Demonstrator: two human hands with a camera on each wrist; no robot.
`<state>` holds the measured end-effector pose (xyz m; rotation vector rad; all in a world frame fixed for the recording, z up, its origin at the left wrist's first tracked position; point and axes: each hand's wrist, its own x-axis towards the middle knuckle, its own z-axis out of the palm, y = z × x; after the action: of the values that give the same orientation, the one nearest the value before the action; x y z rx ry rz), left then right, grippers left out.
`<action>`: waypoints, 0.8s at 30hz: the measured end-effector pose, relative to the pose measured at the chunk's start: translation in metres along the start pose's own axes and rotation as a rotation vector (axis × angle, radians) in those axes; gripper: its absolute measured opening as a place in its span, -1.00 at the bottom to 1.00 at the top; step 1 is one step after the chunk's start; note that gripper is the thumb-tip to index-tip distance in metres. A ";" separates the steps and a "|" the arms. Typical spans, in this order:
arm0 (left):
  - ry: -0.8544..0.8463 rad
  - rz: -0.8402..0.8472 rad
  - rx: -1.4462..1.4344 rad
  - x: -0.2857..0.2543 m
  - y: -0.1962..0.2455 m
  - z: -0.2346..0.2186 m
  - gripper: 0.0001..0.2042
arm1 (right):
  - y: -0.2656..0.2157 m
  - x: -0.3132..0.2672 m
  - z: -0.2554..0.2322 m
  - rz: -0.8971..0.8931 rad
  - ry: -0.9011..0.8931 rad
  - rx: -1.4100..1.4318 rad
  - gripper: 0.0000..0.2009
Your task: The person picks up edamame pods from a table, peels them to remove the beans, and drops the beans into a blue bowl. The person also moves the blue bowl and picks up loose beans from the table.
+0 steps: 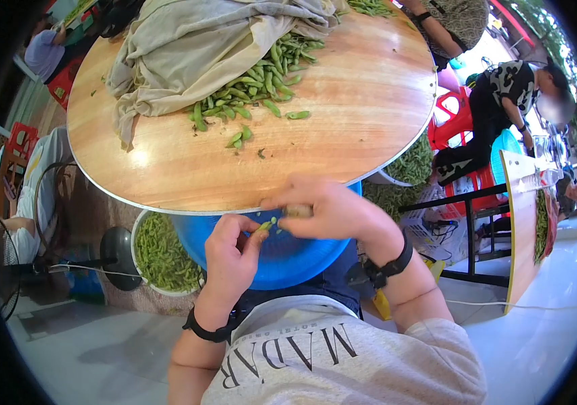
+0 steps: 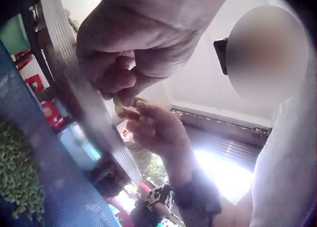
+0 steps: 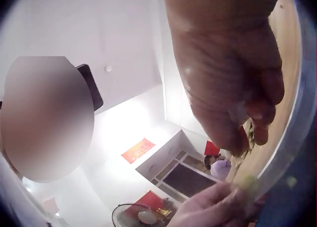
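My left hand [image 1: 229, 253] pinches a green soybean pod [image 1: 264, 227] between thumb and fingertips, over a blue plastic basin [image 1: 302, 264] at my lap. Close beside it, my right hand [image 1: 329, 206] is blurred, its fingers pointing toward the pod near the table edge. I cannot tell whether it holds anything. In the left wrist view the right hand [image 2: 161, 133] comes up to the pod below my left hand [image 2: 133, 44]. Small green beans [image 1: 273, 220] show between the hands. In the right wrist view the right hand's fingers [image 3: 261, 119] are bent.
The round wooden table [image 1: 342, 148] carries a heap of pods [image 1: 261, 84] under a beige cloth [image 1: 180, 61]. A bowl of pods [image 1: 167, 253] stands left of the basin. People sit around, one on the right [image 1: 504, 101] near red stools [image 1: 452, 118]. A wooden board [image 1: 519, 236] stands at right.
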<state>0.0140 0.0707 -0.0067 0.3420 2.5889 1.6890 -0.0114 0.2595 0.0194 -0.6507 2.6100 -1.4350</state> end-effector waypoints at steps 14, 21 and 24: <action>-0.092 -0.463 -0.706 0.010 -0.010 -0.015 -0.90 | 0.085 0.125 -0.054 0.243 0.347 -0.549 -0.73; -0.045 -0.384 -0.533 0.000 -0.017 -0.015 -0.87 | 0.041 0.079 -0.049 0.179 0.440 -0.209 -0.80; 0.200 -0.358 -0.511 -0.021 -0.033 -0.037 -0.87 | 0.016 0.049 -0.043 0.315 0.417 0.039 -0.86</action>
<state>0.0234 0.0202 -0.0232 -0.3018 2.0412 2.2181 -0.0729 0.2806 0.0359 0.0821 2.7981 -1.6513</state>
